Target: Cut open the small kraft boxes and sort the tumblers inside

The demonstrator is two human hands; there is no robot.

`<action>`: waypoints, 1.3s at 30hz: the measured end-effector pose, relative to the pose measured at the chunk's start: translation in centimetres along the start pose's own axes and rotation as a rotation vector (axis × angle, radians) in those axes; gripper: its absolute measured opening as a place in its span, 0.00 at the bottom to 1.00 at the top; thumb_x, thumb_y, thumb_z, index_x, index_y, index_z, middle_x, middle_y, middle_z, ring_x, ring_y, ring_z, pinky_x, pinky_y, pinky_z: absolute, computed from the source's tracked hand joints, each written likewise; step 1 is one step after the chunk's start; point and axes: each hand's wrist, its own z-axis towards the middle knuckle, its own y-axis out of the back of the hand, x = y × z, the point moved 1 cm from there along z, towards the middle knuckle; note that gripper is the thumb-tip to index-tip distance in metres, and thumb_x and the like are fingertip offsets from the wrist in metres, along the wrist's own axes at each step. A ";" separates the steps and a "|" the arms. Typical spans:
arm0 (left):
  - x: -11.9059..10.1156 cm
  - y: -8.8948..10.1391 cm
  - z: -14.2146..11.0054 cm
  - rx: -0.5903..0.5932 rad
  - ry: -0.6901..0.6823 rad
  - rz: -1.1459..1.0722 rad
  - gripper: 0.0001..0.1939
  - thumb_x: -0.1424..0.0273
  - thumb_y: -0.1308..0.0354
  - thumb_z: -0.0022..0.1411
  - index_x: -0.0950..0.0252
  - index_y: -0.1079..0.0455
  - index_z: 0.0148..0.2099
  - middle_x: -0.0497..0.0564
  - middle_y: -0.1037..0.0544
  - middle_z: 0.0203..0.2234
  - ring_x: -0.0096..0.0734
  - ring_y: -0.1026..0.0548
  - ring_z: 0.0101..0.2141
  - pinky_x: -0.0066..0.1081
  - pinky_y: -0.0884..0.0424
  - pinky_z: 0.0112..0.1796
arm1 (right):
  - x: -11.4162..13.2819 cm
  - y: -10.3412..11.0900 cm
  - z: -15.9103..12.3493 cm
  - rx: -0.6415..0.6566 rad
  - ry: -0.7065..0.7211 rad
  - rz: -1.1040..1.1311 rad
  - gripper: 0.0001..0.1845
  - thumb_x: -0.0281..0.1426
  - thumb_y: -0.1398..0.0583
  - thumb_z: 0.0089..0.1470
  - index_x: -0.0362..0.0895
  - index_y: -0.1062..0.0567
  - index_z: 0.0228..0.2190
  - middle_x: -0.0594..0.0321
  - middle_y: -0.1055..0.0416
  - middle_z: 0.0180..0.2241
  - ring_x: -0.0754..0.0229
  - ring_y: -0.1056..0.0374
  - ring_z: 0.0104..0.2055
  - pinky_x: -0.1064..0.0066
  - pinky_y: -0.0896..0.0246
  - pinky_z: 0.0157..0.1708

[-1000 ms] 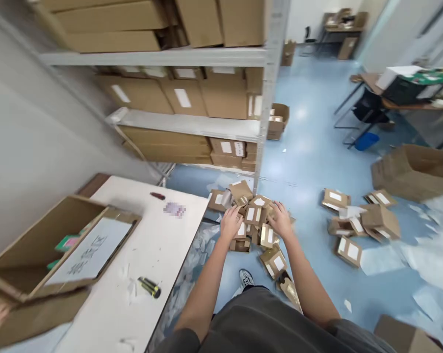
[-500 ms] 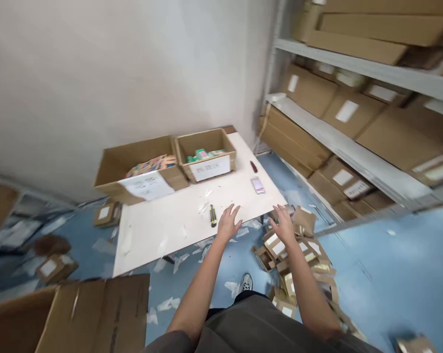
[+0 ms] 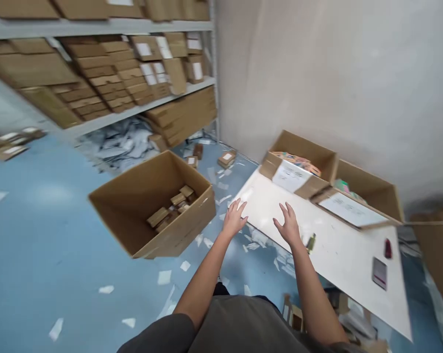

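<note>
High at ten o'clock, on pale shelving (image 3: 140, 105), brown boxes (image 3: 121, 78) stacked flat and tight, some with labels outward, probably for reading without pulling out. At eight o'clock, on the floor near the table's end, a large carton (image 3: 194, 225), mouth upward, likely for easy reach from standing height. Inside, small boxes (image 3: 157, 217) heaped at one end, as if order matters little there. Around seven o'clock, paper scraps (image 3: 164, 277) scattered with no evident purpose.

Between five and six, left grip (image 3: 235, 220) released, fingers spread, nearest the left corner of the white table (image 3: 353, 255). At four, right grip (image 3: 289, 228) equally slack and holding nothing, poised by the table's front edge. Cannot tell contact with the table from this view. Both raised in front of the body, perhaps for readiness.

At three o'clock, at the table's back, a first bin (image 3: 267, 166) with colourful packs (image 3: 297, 161), its written sheet turned frontward, presumably for identification. Just beside the right wrist, at four, a yellow-and-dark cutter (image 3: 311, 242), apparently, handy there. Then at three, a second bin (image 3: 372, 186), likewise labelled. Farther out, toward four, a grey flat device (image 3: 379, 273) and a red object (image 3: 387, 248), perhaps parked aside.
</note>
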 end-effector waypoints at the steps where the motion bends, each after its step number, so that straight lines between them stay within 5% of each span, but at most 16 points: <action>1: 3.0 1.9 -0.6 -0.018 0.046 0.014 0.33 0.65 0.37 0.64 0.56 0.38 0.70 0.57 0.40 0.70 0.51 0.40 0.67 0.48 0.36 0.63 | 2.5 -2.2 2.0 0.025 0.052 0.024 0.35 0.41 0.42 0.63 0.49 0.40 0.68 0.49 0.48 0.71 0.40 0.51 0.72 0.41 0.45 0.67; 8: 19.6 13.9 -6.4 -0.246 0.391 0.104 0.34 0.65 0.39 0.65 0.56 0.41 0.71 0.56 0.41 0.70 0.50 0.40 0.67 0.48 0.38 0.65 | 20.0 -15.5 11.9 0.247 0.395 0.173 0.36 0.37 0.41 0.62 0.50 0.40 0.69 0.51 0.49 0.71 0.40 0.52 0.73 0.40 0.47 0.68; 14: 27.9 17.9 -8.6 -0.345 0.640 0.144 0.37 0.65 0.37 0.63 0.55 0.43 0.72 0.56 0.43 0.71 0.52 0.40 0.68 0.48 0.37 0.65 | 29.2 -23.5 17.9 0.428 0.602 0.223 0.37 0.35 0.40 0.62 0.52 0.42 0.70 0.56 0.53 0.73 0.42 0.57 0.75 0.42 0.50 0.70; 22: 37.4 15.5 -5.6 -0.222 0.900 0.199 0.40 0.66 0.35 0.61 0.56 0.44 0.72 0.58 0.46 0.72 0.55 0.41 0.68 0.49 0.35 0.64 | 32.4 -36.1 27.7 0.627 0.645 0.235 0.40 0.34 0.38 0.59 0.51 0.41 0.70 0.56 0.57 0.74 0.38 0.60 0.75 0.41 0.50 0.70; 27: 41.8 13.3 -5.5 -0.073 1.072 0.174 0.42 0.66 0.33 0.58 0.56 0.44 0.72 0.60 0.43 0.71 0.58 0.40 0.67 0.51 0.32 0.61 | 34.7 -44.0 31.0 0.801 0.682 0.241 0.44 0.33 0.36 0.56 0.54 0.44 0.70 0.57 0.60 0.75 0.36 0.61 0.75 0.41 0.49 0.69; 32: 45.4 11.4 -7.2 0.033 1.228 0.131 0.50 0.66 0.32 0.56 0.57 0.52 0.75 0.62 0.45 0.72 0.60 0.42 0.68 0.51 0.31 0.59 | 38.4 -50.8 30.8 0.971 0.769 0.213 0.48 0.33 0.33 0.54 0.56 0.46 0.71 0.58 0.64 0.75 0.35 0.62 0.75 0.40 0.47 0.67; 39: 53.2 6.0 -11.6 0.065 1.313 0.019 0.57 0.61 0.30 0.55 0.56 0.61 0.77 0.63 0.51 0.74 0.63 0.45 0.69 0.55 0.31 0.58 | 41.9 -60.8 25.8 1.116 0.833 0.140 0.53 0.33 0.30 0.50 0.55 0.46 0.71 0.58 0.66 0.76 0.35 0.65 0.76 0.40 0.49 0.68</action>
